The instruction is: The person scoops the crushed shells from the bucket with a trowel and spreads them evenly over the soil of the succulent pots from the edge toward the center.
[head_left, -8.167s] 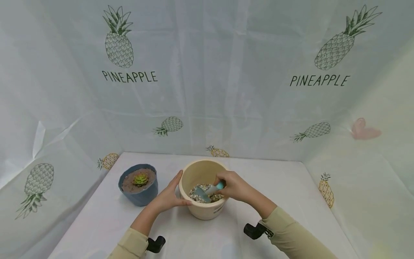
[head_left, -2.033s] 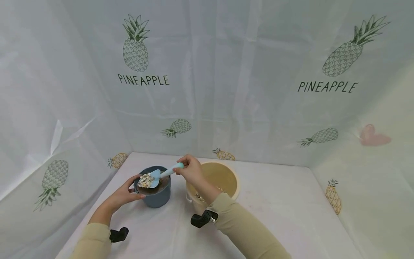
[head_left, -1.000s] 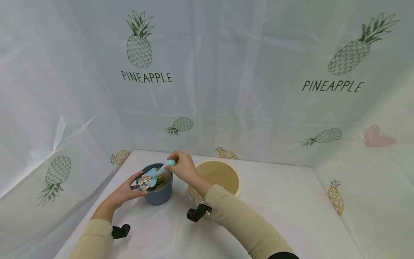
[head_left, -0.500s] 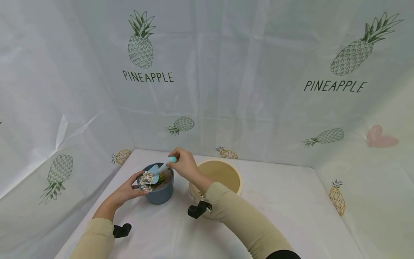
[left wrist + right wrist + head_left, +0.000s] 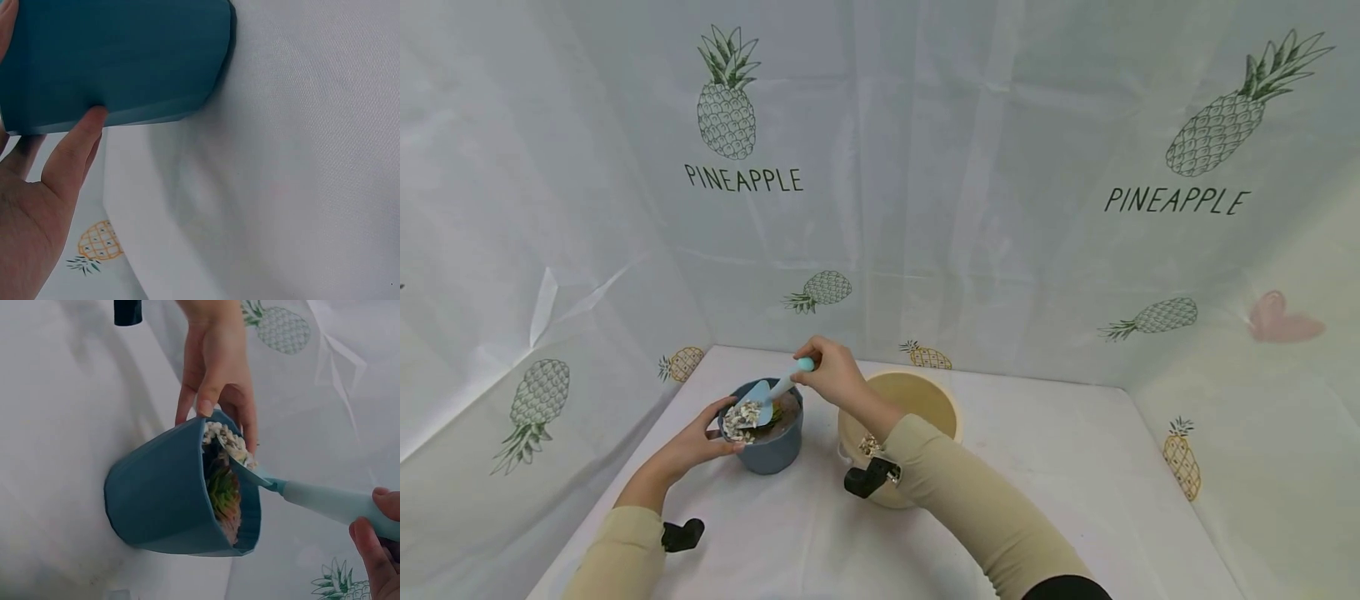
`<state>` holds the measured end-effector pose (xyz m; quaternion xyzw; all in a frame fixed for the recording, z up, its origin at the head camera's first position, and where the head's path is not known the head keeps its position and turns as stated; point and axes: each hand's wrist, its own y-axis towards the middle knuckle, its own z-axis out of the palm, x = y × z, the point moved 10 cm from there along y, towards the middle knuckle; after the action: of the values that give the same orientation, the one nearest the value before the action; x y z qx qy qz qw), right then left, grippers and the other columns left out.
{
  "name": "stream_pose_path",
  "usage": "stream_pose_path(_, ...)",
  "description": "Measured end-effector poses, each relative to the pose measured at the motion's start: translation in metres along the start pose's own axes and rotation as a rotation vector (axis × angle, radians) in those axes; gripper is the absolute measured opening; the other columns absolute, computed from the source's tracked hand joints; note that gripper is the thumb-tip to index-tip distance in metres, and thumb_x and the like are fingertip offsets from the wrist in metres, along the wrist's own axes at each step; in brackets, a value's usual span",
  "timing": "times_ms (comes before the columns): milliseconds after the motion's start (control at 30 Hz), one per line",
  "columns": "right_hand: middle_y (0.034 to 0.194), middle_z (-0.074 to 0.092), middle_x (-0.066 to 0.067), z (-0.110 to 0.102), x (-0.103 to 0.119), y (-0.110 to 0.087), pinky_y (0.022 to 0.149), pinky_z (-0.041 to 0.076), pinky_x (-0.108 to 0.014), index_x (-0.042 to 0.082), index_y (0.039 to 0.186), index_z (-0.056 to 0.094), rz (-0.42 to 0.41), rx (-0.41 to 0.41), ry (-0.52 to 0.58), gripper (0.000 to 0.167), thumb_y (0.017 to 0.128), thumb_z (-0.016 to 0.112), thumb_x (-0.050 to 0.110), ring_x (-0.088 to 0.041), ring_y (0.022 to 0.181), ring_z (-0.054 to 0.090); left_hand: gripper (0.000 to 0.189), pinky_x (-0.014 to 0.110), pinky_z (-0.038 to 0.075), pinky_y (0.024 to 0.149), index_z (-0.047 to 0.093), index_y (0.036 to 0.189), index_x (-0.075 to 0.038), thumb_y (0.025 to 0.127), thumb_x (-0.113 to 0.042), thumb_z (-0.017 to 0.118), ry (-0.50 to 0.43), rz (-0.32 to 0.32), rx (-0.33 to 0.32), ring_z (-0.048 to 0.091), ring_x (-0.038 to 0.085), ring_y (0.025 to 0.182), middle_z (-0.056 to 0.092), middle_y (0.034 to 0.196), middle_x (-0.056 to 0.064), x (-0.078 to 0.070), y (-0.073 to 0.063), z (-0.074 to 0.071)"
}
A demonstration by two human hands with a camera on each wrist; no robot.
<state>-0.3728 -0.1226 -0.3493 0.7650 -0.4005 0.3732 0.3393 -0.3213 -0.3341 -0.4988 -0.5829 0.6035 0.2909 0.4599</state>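
My left hand (image 5: 696, 440) holds the blue flower pot (image 5: 772, 455) at its left side, with the thumb at the near rim. Inside the pot a green and reddish succulent (image 5: 223, 492) grows in brown soil, partly covered by the trowel in the head view. My right hand (image 5: 837, 375) pinches the handle of a small light-blue trowel (image 5: 763, 403) from above. The trowel's blade slants down into the pot, over the plant's left side. Whitish pebbles (image 5: 742, 420) lie at the blade's tip and along the left inner rim.
Right of the blue pot stands a cream bucket (image 5: 917, 402), with pebbles inside; my right forearm crosses in front of it. The white-covered table (image 5: 1037, 467) meets pineapple-printed cloth (image 5: 970, 208) at the back and sides.
Both hands have gone from the cream bucket to the blue pot, the right bringing the trowel with pebbles. Since then the blade has tipped and pebbles have spread at the pot's left side.
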Motion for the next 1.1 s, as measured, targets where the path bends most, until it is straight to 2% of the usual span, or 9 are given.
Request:
stream_pose_path(233,0.088,0.063,0.001,-0.0005,0.0023,0.0041,0.065,0.051,-0.022,0.009,0.103,0.067,0.003,-0.005,0.005,0.021,0.085,0.076,0.008,-0.009,0.076,0.06,0.104,0.067,0.031,0.102,0.003,0.157,-0.009,0.085,-0.02,0.078,0.001,-0.03,-0.002,0.009,0.062,0.135,-0.002,0.155,0.031,0.0038,0.0015,0.0009)
stream_pose_path(767,0.09,0.065,-0.001,-0.0017,0.0058,0.0033,0.064,0.05,-0.022,0.008,0.103,0.066,-0.033,0.006,-0.012,0.02,0.086,0.076,0.008,-0.009,0.076,0.059,0.105,0.067,0.033,0.1,0.004,0.157,-0.011,0.085,-0.019,0.078,0.007,-0.026,-0.004,0.011,0.062,0.135,-0.004,0.156,0.03,0.0041,0.0011,-0.0003)
stream_pose_path(1100,0.088,0.063,0.002,0.0032,0.0098,0.0016,0.064,0.05,-0.022,0.008,0.102,0.066,-0.053,0.002,-0.017,0.018,0.086,0.075,0.008,-0.009,0.075,0.058,0.103,0.067,0.032,0.101,0.003,0.157,-0.012,0.086,-0.018,0.077,-0.008,-0.018,0.005,0.01,0.062,0.135,-0.001,0.156,0.031,0.0036,0.0006,0.0009)
